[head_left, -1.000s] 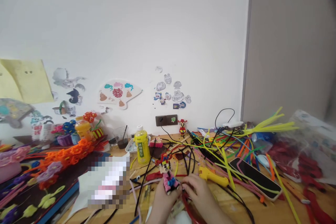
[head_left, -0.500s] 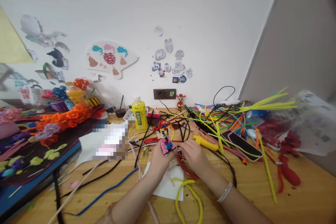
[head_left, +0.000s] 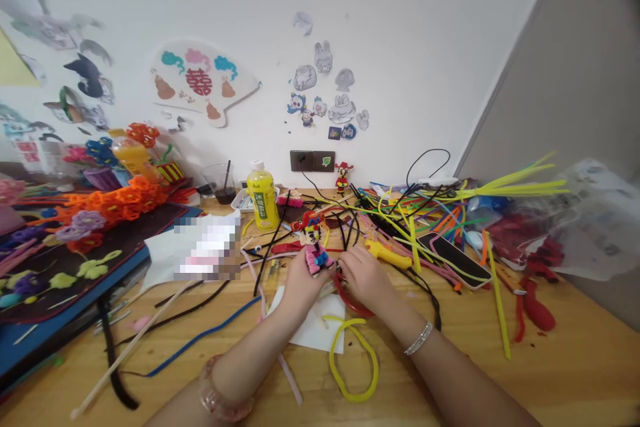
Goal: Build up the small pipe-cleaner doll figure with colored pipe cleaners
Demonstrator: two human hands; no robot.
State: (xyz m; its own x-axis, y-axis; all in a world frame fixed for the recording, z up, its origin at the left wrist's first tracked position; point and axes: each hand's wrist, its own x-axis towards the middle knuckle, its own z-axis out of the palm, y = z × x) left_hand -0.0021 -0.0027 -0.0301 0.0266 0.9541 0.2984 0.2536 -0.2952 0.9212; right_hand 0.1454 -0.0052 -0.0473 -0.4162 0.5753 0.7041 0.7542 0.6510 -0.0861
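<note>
A small pipe-cleaner doll (head_left: 313,244) with a red headdress and a pink body stands upright in my left hand (head_left: 302,277), whose fingers are closed round its lower part. My right hand (head_left: 364,275) is beside it, fingers pinched at the doll's base, touching a red pipe cleaner (head_left: 350,299) that curves under the hand. A yellow pipe-cleaner loop (head_left: 353,359) lies on a white paper sheet (head_left: 315,327) just in front of both hands. The wooden table (head_left: 500,387) carries it all.
A yellow glue gun (head_left: 388,255) and a black phone (head_left: 454,259) lie right of my hands among tangled coloured pipe cleaners (head_left: 430,217). A yellow bottle (head_left: 261,199) stands behind. Orange pipe-cleaner flowers (head_left: 117,199) fill a dark tray at the left. Red pieces (head_left: 537,307) lie far right.
The camera has tipped downward, so my forearms and more of the table show. Both hands stay at the doll, which keeps its place between them.
</note>
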